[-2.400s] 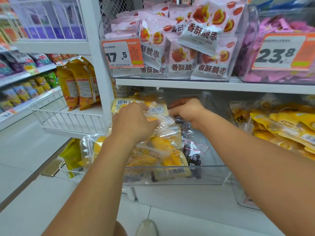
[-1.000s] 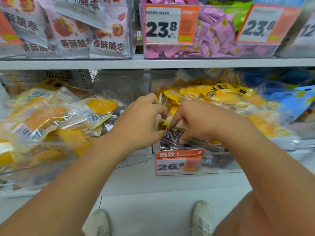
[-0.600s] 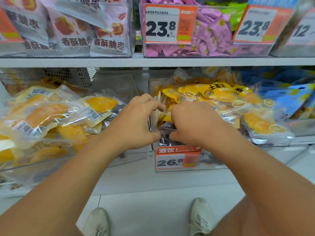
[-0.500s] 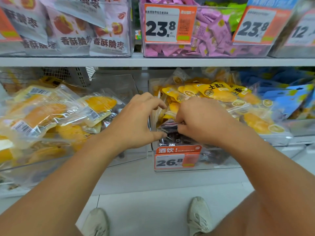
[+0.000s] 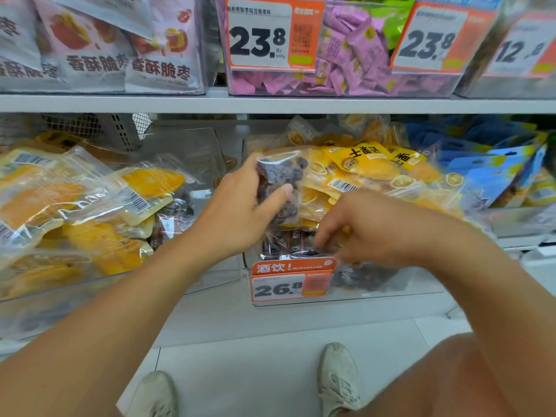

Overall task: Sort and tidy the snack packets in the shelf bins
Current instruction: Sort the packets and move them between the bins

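Gripping a clear packet of dark snacks [image 5: 281,176] between thumb and fingers, the left hand [image 5: 240,212] lifts it; right hand [image 5: 361,227] fingers pinch dark packets [image 5: 288,242] beneath, inside the clear bin [image 5: 391,291].

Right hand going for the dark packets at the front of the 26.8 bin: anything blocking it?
Nothing visible. The right hand is already down among the dark packets, behind the 26.8 tag. Yellow packets lie further back, not between. The left hand holds a dark packet up, clear of it.
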The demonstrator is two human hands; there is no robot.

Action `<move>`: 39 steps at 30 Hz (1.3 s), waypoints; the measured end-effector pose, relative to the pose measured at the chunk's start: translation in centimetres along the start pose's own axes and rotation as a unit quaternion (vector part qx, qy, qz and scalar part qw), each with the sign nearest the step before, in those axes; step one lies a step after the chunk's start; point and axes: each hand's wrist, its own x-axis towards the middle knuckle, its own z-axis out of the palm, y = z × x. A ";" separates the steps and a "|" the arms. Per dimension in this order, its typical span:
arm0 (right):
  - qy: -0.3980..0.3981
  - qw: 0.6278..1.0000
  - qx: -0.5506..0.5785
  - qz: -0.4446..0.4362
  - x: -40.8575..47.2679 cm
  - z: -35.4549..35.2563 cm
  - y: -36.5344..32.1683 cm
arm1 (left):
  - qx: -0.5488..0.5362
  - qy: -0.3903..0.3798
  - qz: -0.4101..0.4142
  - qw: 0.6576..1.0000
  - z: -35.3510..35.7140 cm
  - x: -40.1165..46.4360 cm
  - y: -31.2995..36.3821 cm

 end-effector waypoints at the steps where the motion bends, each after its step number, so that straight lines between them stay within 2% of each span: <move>1: -0.027 0.998 -0.048 -0.005 0.3 0.1 -0.1 | -0.013 0.005 -0.006 1.000 -0.2 -0.1 0.0; 3: -0.036 0.996 -0.082 -0.002 1.0 0.1 -0.5 | -0.030 -0.001 -0.002 1.000 -0.6 -0.3 0.0; 6: -0.037 0.998 -0.050 -0.011 2.2 0.2 -0.3 | -0.043 -0.003 0.020 0.999 -1.0 -0.8 0.2; 10: -0.065 0.995 -0.061 -0.040 4.1 1.2 -0.8 | -0.082 0.032 0.020 0.996 -1.1 -1.4 0.1; 14: -0.075 0.986 -0.142 -0.050 5.8 1.7 -2.3 | -0.090 0.040 0.026 0.995 -1.3 -1.5 -0.1; 17: -0.062 0.985 -0.151 -0.058 6.7 1.8 -2.8 | -0.094 0.045 0.017 0.994 -1.6 -1.4 -0.7; 20: -0.066 0.985 -0.136 -0.080 7.4 2.2 -3.0 | -0.104 0.054 0.006 0.993 -1.8 -1.2 -1.0; 22: -0.028 0.989 -0.110 -0.098 7.2 1.7 -2.9 | -0.107 0.059 0.005 0.993 -1.8 -1.1 -1.0; 25: 0.048 0.994 -0.020 -0.094 5.7 0.5 -2.1 | -0.123 0.069 0.001 0.990 -1.9 -0.9 -1.0; 27: 0.082 0.991 0.081 -0.063 4.5 0.1 -1.2 | -0.166 0.073 0.004 0.983 -1.9 -0.8 -0.8; 30: 0.183 0.958 0.218 -0.044 3.0 -0.4 -0.5 | -0.238 0.074 -0.019 0.968 -1.7 -0.3 -0.6; 32: 0.291 0.907 0.304 -0.033 2.5 -1.3 -0.3 | -0.285 0.073 -0.054 0.954 -1.4 0.2 -0.9; 34: 0.356 0.845 0.397 -0.029 2.5 -1.9 -0.6 | -0.318 0.062 -0.081 0.943 -1.3 0.5 -0.9; 36: 0.363 0.801 0.474 -0.032 2.9 -1.4 -1.3 | -0.348 0.049 -0.082 0.933 -1.3 0.5 -0.1; 39: 0.318 0.773 0.547 -0.041 3.9 0.0 -3.2 | -0.350 0.077 -0.088 0.929 -1.3 0.1 0.8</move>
